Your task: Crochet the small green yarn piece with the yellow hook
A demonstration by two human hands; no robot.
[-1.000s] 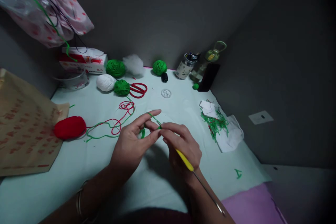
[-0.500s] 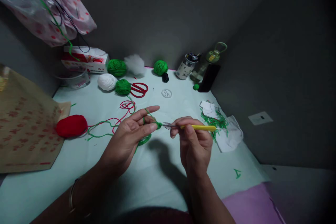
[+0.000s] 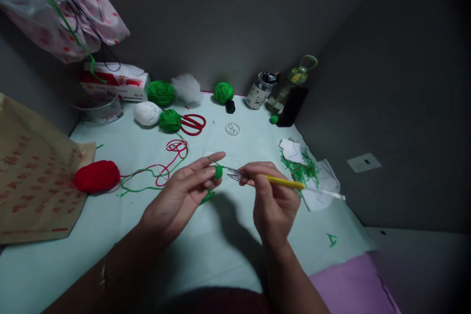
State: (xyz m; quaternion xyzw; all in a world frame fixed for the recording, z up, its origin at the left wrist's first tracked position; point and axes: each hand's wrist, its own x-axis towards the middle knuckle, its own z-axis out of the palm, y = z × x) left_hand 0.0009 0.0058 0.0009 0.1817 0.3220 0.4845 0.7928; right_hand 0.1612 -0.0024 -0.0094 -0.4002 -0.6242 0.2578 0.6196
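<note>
My left hand (image 3: 187,191) pinches a small green crochet piece (image 3: 218,172) between thumb and fingers. Green yarn runs over its raised index finger, and more green crochet (image 3: 208,196) hangs below the fingers. In my right hand (image 3: 274,201) is a yellow-handled crochet hook (image 3: 283,182), its thin metal tip pointing left at the green piece. A pair of small pointed metal blades (image 3: 234,176), seemingly snips, also sticks out from the right fingers; their handle is mostly hidden.
Behind the hands lie red-handled scissors (image 3: 193,124), green yarn balls (image 3: 170,120), a white ball (image 3: 146,114) and a round clear dish (image 3: 232,129). A red yarn ball (image 3: 97,176) trails strands at left. Green scraps (image 3: 300,169), a phone (image 3: 292,107) and a bottle (image 3: 277,100) stand right.
The green piece has turned in my left fingers, and the left index finger's yarn sits nearer its tip. The hook has tilted, its back end lower and further right. The view shifted slightly.
</note>
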